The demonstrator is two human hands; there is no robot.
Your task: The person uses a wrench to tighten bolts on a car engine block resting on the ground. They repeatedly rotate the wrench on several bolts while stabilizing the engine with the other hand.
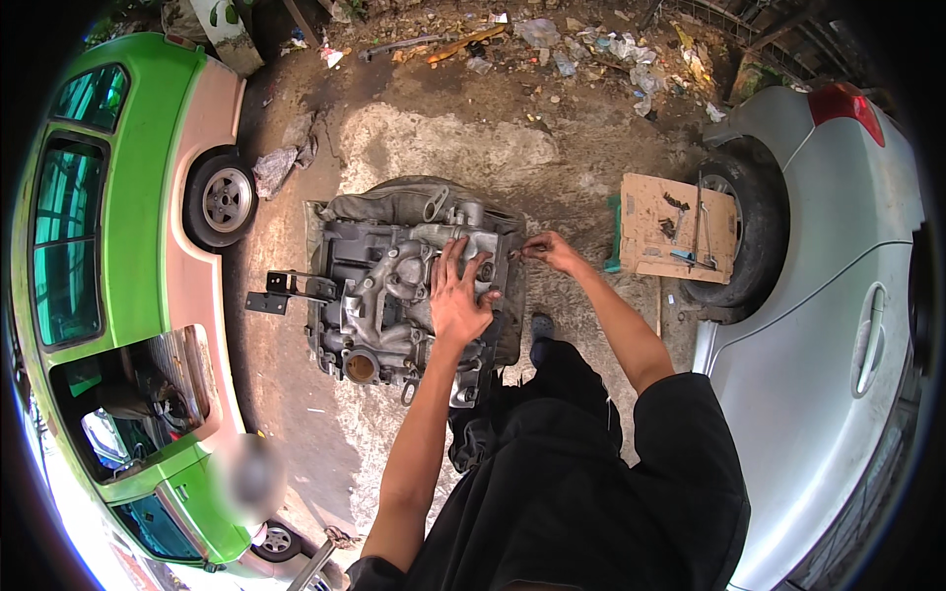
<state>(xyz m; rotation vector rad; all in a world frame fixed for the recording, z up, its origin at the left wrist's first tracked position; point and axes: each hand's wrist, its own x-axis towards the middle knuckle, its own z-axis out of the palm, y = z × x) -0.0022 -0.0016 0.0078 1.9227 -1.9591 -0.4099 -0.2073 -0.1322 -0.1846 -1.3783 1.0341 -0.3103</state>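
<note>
A grey metal engine [379, 281] with cast pipes and a round port lies on the ground in front of me. My left hand [455, 300] rests palm-down on its upper right part, fingers spread over the castings. At the engine's right edge, my right hand [548, 251] has its fingertips pinched at a small spot on the side; what they hold is too small to make out. A black bracket [271, 300] sticks out at the engine's left.
Cardboard [650, 227] bearing wrenches and small parts rests on a green stand, beside a loose-looking tyre [757, 281] at the grey car [798, 414]. A green-and-pink van [138, 227] flanks the left. Scattered rubbish [562, 59] lies at the back. My shod foot is below.
</note>
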